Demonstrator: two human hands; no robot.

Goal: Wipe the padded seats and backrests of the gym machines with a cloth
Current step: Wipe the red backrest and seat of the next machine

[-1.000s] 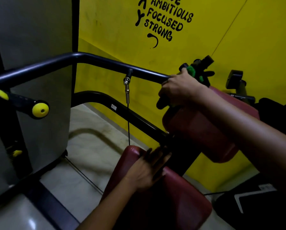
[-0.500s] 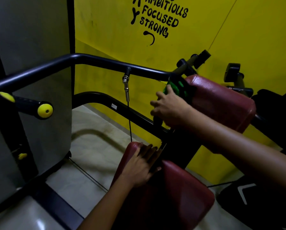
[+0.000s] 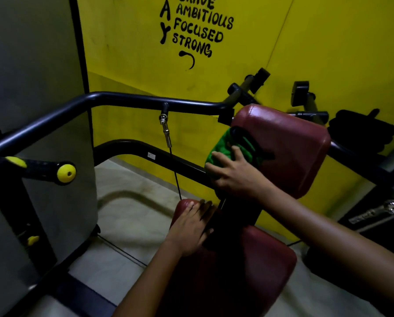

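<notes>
A dark red padded backrest (image 3: 289, 147) stands tilted at centre right, above a dark red padded seat (image 3: 244, 277). A green cloth (image 3: 225, 145) lies against the backrest's left face. My right hand (image 3: 234, 172) presses the cloth there with spread, fairly straight fingers. My left hand (image 3: 191, 227) rests flat on the far left corner of the seat, fingers extended toward the dark gap under the backrest.
A black tubular frame (image 3: 127, 104) curves round the machine's left and back, with a cable and metal clip (image 3: 165, 126) hanging from it. A yellow-capped handle (image 3: 64, 172) juts in from the left. Yellow wall behind; more black equipment (image 3: 360, 131) at right.
My right hand slid down with the cloth from the backrest's top edge to its lower left face. My left hand stayed on the seat's corner.
</notes>
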